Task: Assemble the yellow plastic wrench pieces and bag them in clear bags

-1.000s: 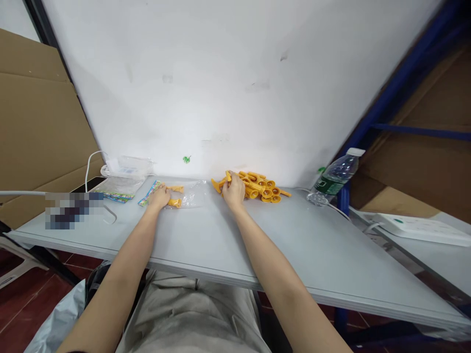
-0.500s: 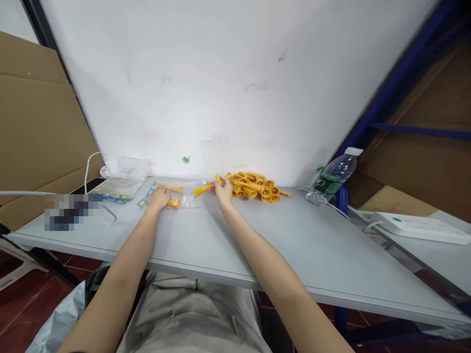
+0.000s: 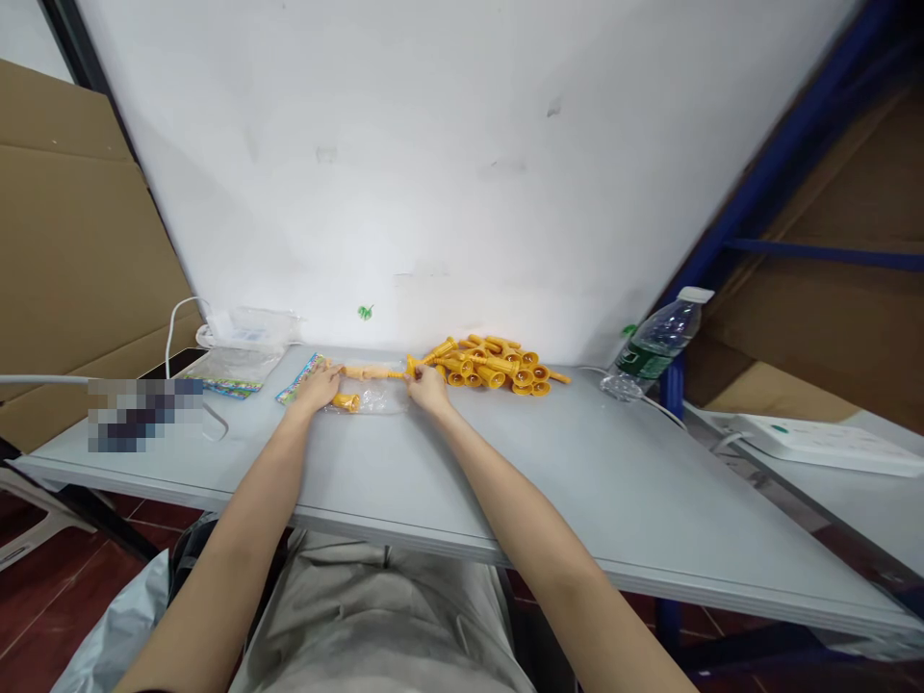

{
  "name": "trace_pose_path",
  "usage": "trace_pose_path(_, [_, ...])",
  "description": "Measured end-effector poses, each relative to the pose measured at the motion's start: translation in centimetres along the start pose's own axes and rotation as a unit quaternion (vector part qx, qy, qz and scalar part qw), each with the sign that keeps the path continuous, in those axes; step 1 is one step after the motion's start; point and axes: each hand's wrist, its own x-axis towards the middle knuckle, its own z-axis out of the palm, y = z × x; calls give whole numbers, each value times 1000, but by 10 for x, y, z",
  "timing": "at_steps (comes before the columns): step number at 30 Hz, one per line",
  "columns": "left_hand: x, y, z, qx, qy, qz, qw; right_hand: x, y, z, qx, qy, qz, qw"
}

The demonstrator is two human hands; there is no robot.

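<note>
A clear plastic bag (image 3: pixel 386 399) with a colourful printed end (image 3: pixel 297 381) lies on the table. My left hand (image 3: pixel 320 388) grips it near that end, its fingers partly hidden. Inside, close to this hand, is a yellow toy horn (image 3: pixel 347 403). My right hand (image 3: pixel 428 388) is closed around the flared end of another yellow toy horn (image 3: pixel 386 373), whose length lies within the bag and points left. Just beyond the right hand is a pile of yellow toy horns (image 3: pixel 498 371).
More clear bags (image 3: pixel 242 364) lie at the back left, by a white cable and a dark flat object (image 3: pixel 173 364). A water bottle (image 3: pixel 660 337) leans at the back right. Further right is a white power strip (image 3: pixel 830 445). A white wall (image 3: pixel 448 173) closes off the back.
My right hand has moved slightly left and down, pushing the toy horn leftward into the bag. My left hand has shifted slightly right.
</note>
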Motion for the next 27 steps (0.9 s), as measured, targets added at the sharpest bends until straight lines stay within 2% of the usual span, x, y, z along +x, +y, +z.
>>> trace_pose_path(3, [-1,1,-1,-1,-4,6,1000,1,-2,-5,-21,4,22,1000])
trace_pose_path(10, [0,1,0,-9,11,5,1000,1,-8,-12,32,46,34,998])
trace_pose_path(17, [-2,1,-2,-27,14,11,999,-1,-7,-6,94,-2,58,994])
trace_pose_path(24, [-1,1,-2,-32,14,14,999,-3,-9,-10,97,6,60,993])
trace_pose_path(27, [0,0,-2,-32,8,21,999,-4,-12,-9,124,-16,64,990])
